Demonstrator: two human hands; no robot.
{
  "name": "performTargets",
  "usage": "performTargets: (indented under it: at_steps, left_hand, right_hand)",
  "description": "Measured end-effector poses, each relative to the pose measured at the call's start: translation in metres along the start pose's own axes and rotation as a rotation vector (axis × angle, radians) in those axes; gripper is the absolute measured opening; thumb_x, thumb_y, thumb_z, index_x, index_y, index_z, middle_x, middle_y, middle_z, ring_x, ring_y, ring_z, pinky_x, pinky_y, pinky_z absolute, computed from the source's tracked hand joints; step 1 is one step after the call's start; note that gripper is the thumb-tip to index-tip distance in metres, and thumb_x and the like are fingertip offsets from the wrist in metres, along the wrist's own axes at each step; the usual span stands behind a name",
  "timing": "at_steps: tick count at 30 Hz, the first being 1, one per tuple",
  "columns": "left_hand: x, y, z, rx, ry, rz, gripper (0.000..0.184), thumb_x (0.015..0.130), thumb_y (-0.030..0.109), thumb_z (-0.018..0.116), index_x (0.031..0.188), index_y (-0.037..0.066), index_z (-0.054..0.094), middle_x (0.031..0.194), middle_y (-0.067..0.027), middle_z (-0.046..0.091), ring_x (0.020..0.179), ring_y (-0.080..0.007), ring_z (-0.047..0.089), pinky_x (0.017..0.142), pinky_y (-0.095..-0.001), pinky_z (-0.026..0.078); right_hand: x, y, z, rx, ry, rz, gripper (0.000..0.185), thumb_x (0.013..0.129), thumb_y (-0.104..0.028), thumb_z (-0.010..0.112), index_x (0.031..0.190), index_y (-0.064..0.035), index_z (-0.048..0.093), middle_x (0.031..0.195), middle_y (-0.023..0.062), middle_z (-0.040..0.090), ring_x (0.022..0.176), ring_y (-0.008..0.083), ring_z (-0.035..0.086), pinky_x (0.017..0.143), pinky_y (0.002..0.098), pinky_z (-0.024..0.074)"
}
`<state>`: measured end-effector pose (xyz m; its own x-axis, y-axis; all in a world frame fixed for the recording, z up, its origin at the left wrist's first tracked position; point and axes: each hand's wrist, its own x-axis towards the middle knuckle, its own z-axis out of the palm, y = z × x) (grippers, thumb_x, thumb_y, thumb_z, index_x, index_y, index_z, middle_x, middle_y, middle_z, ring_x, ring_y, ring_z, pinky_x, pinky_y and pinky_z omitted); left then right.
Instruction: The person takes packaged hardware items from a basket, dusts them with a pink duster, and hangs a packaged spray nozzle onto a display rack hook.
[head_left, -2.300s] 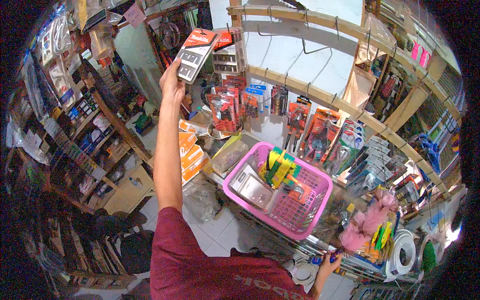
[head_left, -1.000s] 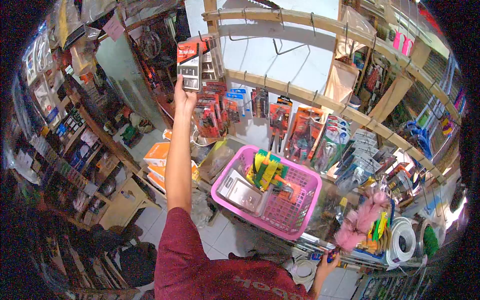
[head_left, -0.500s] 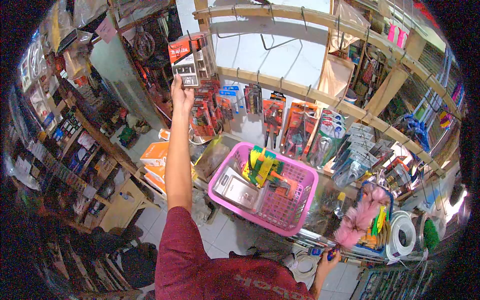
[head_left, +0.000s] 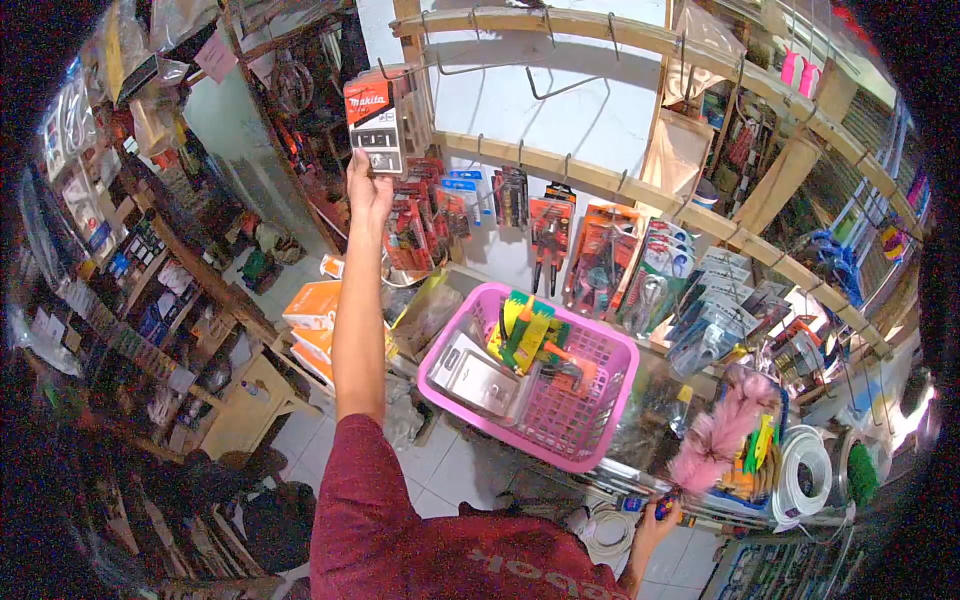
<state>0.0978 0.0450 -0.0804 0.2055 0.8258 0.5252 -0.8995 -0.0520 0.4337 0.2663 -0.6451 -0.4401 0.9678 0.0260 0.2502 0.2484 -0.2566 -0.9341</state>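
Observation:
High on the left, my left hand [head_left: 369, 190] pinches the bottom edge of a red, white and black Makita blister pack [head_left: 374, 125]. More packs hang behind it at the end of the upper rail. My right hand [head_left: 661, 518], low on the right, is wrapped round the handle of a pink feather duster [head_left: 722, 430], whose fluffy head points up. Between my arms a pink plastic basket [head_left: 600, 445] holds clear packaging, a yellow and green item and an orange-handled tool.
Two wooden rails with metal hooks [head_left: 640, 186] curve across the front, hung with carded pliers [head_left: 549, 245] and other packs. Orange boxes [head_left: 312, 305] stand left of the basket. A white hose coil [head_left: 802, 472] lies at right. Crowded shelves [head_left: 170, 290] line the left side.
The Makita pack has turned to face me more squarely and shifted slightly right, still in my left hand. My right hand keeps its hold on the duster, almost unmoved.

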Motion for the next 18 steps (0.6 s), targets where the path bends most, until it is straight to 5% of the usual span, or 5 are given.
performTargets:
  at_steps: [8, 18]
  left_hand:
    - [0.001, -0.001, 0.009, -0.04, 0.004, 0.024, 0.042, 0.079, 0.025, 0.063, 0.114, 0.004, 0.049, 0.107, -0.0056, 0.058, 0.096, -0.021, 0.057, 0.089, -0.0349, 0.045]
    - [-0.001, -0.003, 0.004, -0.019, 0.021, 0.02, 0.026, 0.087, 0.021, 0.054, 0.108, 0.007, 0.051, 0.105, -0.0055, 0.058, 0.098, -0.0213, 0.055, 0.088, -0.039, 0.046]
  right_hand:
    - [0.001, -0.04, 0.0, 0.185, -0.077, 0.166, 0.024, 0.081, -0.013, 0.063, 0.098, -0.0037, 0.048, 0.073, -0.0008, 0.046, 0.058, 0.0066, 0.042, 0.048, 0.0206, 0.0331]
    - [0.003, -0.007, 0.001, 0.035, -0.024, 0.021, 0.029, 0.081, -0.013, 0.063, 0.102, -0.0029, 0.047, 0.075, 0.0014, 0.047, 0.058, 0.0081, 0.044, 0.048, 0.0212, 0.035]
